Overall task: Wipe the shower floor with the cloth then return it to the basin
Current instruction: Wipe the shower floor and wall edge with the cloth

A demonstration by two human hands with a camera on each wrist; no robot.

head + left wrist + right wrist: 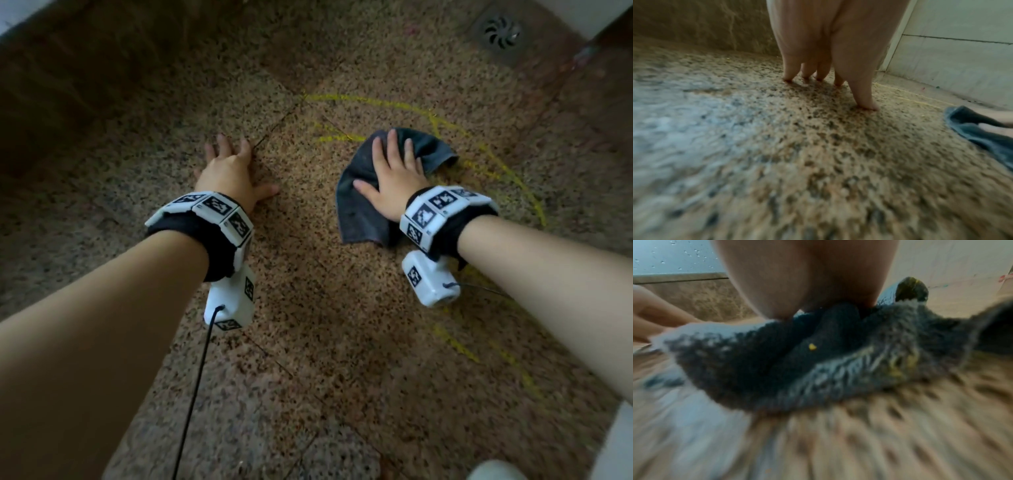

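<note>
The shower floor (308, 308) is hard stone with lots of little brown, tan and black specks. Thin yellow lines (507, 174) curve across it. A round metal drain (500, 32) sits in the far right corner. The cloth (356, 205) is dark grey-blue, soft and fuzzy, and crumpled on the floor. The right hand (394, 174) lies flat on top of it, fingers straight and spread, pressing it down. The left hand (229, 171) is open too, with its fingertips (787, 78) and thumb touching the bare floor, well apart from the cloth.
</note>
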